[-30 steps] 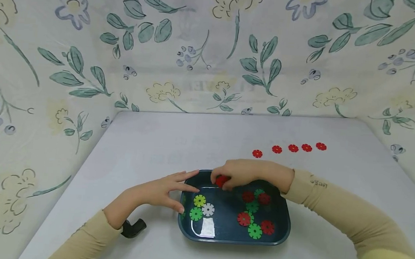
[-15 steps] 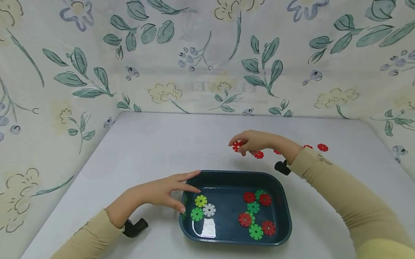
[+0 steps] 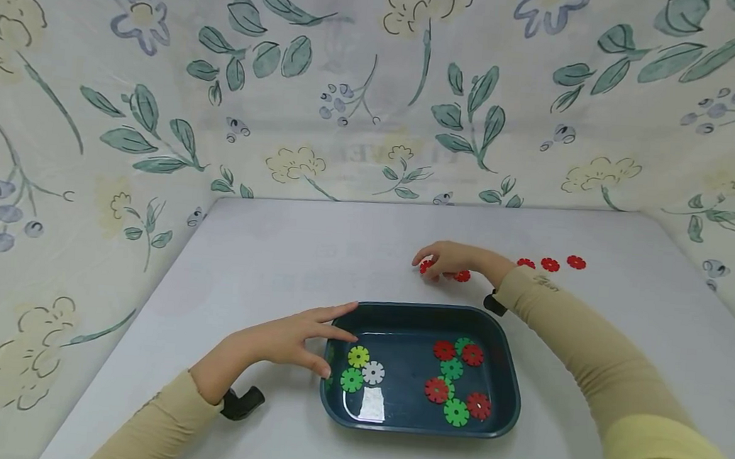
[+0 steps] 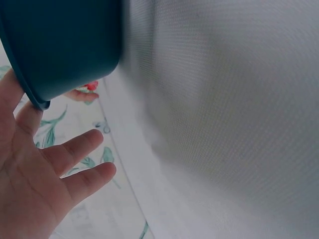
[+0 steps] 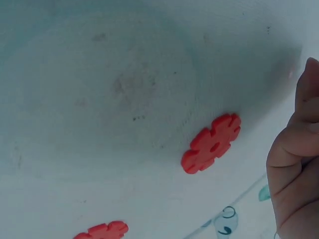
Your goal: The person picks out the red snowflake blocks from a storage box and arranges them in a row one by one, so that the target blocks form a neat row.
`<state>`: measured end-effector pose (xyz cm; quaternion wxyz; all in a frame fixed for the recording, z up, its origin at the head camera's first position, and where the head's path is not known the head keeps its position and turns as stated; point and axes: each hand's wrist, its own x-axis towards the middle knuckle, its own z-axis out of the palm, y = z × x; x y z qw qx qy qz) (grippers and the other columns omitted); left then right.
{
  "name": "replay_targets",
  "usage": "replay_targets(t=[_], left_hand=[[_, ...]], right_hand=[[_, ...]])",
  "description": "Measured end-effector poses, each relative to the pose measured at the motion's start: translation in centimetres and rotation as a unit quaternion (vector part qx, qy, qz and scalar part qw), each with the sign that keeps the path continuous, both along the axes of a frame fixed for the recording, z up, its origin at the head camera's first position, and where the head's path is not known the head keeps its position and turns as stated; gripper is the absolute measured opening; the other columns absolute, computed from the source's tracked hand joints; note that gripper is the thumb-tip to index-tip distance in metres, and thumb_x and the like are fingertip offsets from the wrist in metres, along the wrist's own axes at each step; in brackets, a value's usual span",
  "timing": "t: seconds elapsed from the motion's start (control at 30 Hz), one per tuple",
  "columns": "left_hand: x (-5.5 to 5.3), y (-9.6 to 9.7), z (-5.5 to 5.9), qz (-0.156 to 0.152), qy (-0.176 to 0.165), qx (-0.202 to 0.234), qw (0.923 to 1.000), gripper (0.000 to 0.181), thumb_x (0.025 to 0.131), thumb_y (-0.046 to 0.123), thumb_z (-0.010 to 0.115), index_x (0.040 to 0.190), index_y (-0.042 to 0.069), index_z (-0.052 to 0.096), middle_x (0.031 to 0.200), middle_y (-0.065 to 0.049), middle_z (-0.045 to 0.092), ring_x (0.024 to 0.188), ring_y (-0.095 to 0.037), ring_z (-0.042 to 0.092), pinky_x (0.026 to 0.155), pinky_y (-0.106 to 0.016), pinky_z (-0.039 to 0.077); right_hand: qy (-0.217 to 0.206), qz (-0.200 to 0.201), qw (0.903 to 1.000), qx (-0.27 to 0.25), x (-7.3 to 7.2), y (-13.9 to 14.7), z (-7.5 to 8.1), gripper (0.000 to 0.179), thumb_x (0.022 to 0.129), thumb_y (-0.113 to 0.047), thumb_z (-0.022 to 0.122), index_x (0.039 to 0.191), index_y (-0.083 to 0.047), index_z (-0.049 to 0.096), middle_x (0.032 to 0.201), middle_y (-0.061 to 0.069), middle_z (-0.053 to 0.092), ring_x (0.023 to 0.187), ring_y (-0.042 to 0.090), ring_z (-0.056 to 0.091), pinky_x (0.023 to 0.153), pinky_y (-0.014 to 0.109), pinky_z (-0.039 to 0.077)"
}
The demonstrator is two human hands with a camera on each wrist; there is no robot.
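Observation:
My right hand (image 3: 451,258) pinches a red flower-shaped disc (image 3: 427,266) low over the table, at the left end of a row of like discs. In the right wrist view, the hand (image 5: 299,164) is partly cut off, and another red disc (image 5: 212,142) lies beside it. With fingers spread, my left hand (image 3: 283,334) rests on the left rim of a dark blue tray (image 3: 403,356). The left wrist view shows two fingers outstretched below the tray wall (image 4: 60,45). Inside the tray lie a yellow disc (image 3: 358,357), a white disc (image 3: 373,373) and several green and red ones.
Further red discs (image 3: 550,264) continue the row to the right, partly behind my right wrist. A white cloth covers the table (image 3: 289,252), and a flower-patterned curtain (image 3: 348,143) hangs behind it. Black wrist cameras (image 3: 243,403) sit at both wrists.
My right hand has gone from inside the tray to the back of the table, carrying a red disc to the row's left end. My left hand has stayed on the rim.

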<state>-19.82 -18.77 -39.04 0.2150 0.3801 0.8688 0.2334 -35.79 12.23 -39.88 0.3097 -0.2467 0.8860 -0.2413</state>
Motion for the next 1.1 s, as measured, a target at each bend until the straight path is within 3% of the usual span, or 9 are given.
replay_targets(t=[0.27,0.5,0.7,0.8,0.97,1.1], left_hand=[[0.1,0.1,0.0,0.004,-0.003,0.002,1.0,0.06,0.074,0.039,0.072,0.128,0.022,0.054,0.154,-0.001,0.012,0.139,-0.026,0.015,0.105,-0.053,0.026],[0.1,0.2,0.1,0.004,-0.003,-0.001,1.0,0.06,0.074,0.039,0.072,0.129,0.021,0.054,0.154,-0.001,0.012,0.139,-0.026,0.015,0.105,-0.053,0.026],[0.1,0.2,0.2,0.004,-0.005,0.001,1.0,0.061,0.073,0.039,0.073,0.128,0.022,0.054,0.154,-0.001,0.012,0.139,-0.027,0.015,0.104,-0.053,0.026],[0.1,0.2,0.2,0.005,-0.007,-0.001,1.0,0.061,0.073,0.039,0.072,0.129,0.022,0.054,0.154,-0.001,0.012,0.139,-0.027,0.015,0.104,-0.053,0.026],[0.1,0.0,0.2,0.009,-0.008,-0.007,0.9999,0.062,0.073,0.041,0.072,0.129,0.023,0.053,0.154,0.001,0.011,0.14,-0.026,0.015,0.105,-0.052,0.026],[0.1,0.1,0.2,0.008,-0.008,-0.007,0.9999,0.062,0.073,0.04,0.073,0.129,0.022,0.054,0.154,0.001,0.01,0.139,-0.026,0.015,0.105,-0.052,0.026]], right_hand=[[0.015,0.002,0.9994,0.033,0.1,-0.5,-0.8,0.037,0.086,-0.02,0.063,0.122,-0.014,0.055,0.104,0.011,0.052,0.075,0.018,0.051,0.063,0.023,0.044],[0.054,-0.003,0.9971,0.054,0.3,-0.2,-0.6,0.039,0.087,-0.021,0.062,0.124,-0.012,0.053,0.116,0.014,0.053,0.099,0.024,0.049,0.081,0.031,0.047],[0.104,-0.027,0.9922,0.064,-0.4,2.0,0.5,0.036,0.086,-0.018,0.063,0.121,-0.008,0.056,0.106,0.014,0.057,0.09,0.024,0.053,0.076,0.032,0.05],[0.111,-0.02,0.9904,0.081,-0.5,3.5,0.7,0.036,0.085,-0.016,0.064,0.119,-0.008,0.057,0.105,0.013,0.057,0.091,0.024,0.053,0.078,0.034,0.05],[0.101,0.007,0.9904,0.094,0.0,5.4,0.0,0.036,0.082,-0.016,0.068,0.116,-0.008,0.058,0.109,0.012,0.055,0.099,0.026,0.05,0.083,0.037,0.049],[0.116,0.013,0.9899,0.08,0.3,5.9,-0.8,0.031,0.082,-0.014,0.067,0.112,-0.008,0.059,0.105,0.011,0.058,0.096,0.024,0.051,0.084,0.038,0.048]])
